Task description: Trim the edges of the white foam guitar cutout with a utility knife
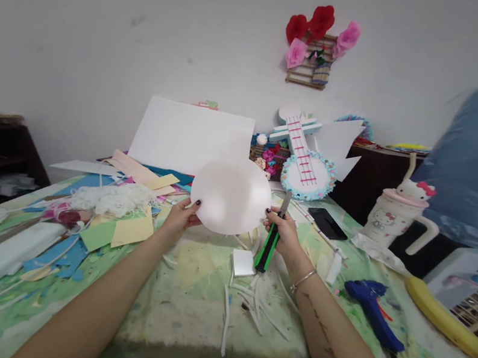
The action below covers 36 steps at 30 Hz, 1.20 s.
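I hold up a round white foam piece (231, 195) in front of me, above the paint-stained table (180, 310). My left hand (181, 217) pinches its left edge. My right hand (283, 233) touches its right edge with the fingertips while gripping a green and black utility knife (269, 242), blade up. Thin white foam offcuts (256, 295) and a small white foam block (243, 262) lie on the table just below my hands.
Coloured paper scraps (130, 228) and white lace lie at the left. A blue glue gun (371, 308), a black phone (327, 222), a white cartoon-cat cup (393, 217) and a yellow banana-shaped object (448, 321) sit at the right. A white board (191, 134) and foam guitar (305, 166) lean on the back wall.
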{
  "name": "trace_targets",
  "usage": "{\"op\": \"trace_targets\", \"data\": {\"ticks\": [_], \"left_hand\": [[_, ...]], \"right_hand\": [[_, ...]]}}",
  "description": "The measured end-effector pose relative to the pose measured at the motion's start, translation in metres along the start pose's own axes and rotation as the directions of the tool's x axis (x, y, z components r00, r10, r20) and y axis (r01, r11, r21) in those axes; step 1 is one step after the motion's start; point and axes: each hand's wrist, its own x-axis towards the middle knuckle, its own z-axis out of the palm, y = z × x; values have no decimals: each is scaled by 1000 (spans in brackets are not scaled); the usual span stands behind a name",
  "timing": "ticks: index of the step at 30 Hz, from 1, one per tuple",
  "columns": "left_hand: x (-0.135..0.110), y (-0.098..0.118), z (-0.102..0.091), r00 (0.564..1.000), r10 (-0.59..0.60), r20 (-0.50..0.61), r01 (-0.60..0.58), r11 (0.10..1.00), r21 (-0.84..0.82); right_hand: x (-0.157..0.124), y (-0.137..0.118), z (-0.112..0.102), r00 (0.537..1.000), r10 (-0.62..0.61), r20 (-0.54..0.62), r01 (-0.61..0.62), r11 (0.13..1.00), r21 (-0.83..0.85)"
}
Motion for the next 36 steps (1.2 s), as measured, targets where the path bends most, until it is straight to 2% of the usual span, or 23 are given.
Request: {"op": "trace_targets", "data": {"ticks": [28,36], "left_hand": [[2,-4,-4,1000,-15,-7,15,1000,-12],[1,-3,-4,999,-22,-35,22,1000,-8]], "right_hand": [[1,1,-3,1000,1,-5,-1,1000,19],[0,0,-3,997,-70,27,69,997,42]]}}
